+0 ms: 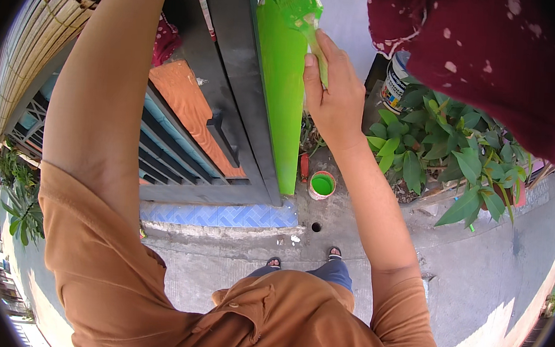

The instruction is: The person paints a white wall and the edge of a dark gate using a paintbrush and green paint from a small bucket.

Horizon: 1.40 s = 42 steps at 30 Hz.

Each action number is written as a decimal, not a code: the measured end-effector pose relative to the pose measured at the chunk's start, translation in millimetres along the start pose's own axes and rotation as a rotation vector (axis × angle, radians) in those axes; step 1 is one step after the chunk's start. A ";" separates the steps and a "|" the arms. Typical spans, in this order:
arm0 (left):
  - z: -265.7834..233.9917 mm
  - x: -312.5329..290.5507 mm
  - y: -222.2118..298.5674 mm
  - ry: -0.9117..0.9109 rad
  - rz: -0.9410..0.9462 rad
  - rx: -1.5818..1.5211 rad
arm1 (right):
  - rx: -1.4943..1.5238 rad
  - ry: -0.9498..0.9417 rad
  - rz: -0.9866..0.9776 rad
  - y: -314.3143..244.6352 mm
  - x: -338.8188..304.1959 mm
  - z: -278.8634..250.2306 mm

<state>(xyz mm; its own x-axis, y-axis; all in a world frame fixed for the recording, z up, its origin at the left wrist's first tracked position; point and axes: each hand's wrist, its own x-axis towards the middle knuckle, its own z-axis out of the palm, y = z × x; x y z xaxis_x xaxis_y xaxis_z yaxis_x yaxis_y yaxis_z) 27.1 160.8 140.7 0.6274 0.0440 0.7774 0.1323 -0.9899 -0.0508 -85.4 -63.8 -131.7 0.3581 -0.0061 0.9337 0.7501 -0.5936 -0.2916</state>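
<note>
My right hand (331, 93) grips the handle of a paintbrush (301, 12) whose bristles are loaded with bright green paint and press against a green-painted post (278, 102) near its top. My left arm reaches up along the dark metal gate (233, 72); my left hand is out of view past the upper edge. A small cup of green paint (321, 185) stands on the concrete at the foot of the post, just ahead of my feet (303, 257).
Leafy potted plants (448, 154) crowd the ground to the right, with a paint can (395, 82) behind them. A dark red spotted cloth (489, 53) hangs at upper right. A blue tiled strip (222, 216) runs under the gate. A small hole (315, 227) marks the concrete.
</note>
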 end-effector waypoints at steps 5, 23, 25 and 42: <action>4.2 0.2 4.3 0.014 0.027 0.017 | -0.030 0.017 -0.124 24.0 14.2 27.9; -8.3 29.4 -78.8 -0.028 0.008 0.130 | 0.429 -0.127 -0.024 75.6 -38.3 -12.0; -7.1 36.5 -82.0 -0.036 0.004 0.139 | 0.425 -0.106 -0.046 83.3 -35.4 -9.1; -16.8 80.3 -156.0 -0.084 -0.023 0.192 | 0.492 -0.393 -0.194 115.0 -3.7 10.1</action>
<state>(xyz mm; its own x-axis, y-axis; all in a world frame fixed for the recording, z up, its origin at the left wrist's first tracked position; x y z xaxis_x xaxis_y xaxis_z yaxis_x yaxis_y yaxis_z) 44.1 316.5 221.6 0.6831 0.0851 0.7253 0.2858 -0.9451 -0.1582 5.2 -123.9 -170.8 0.2976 0.4137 0.8604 0.9546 -0.1167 -0.2741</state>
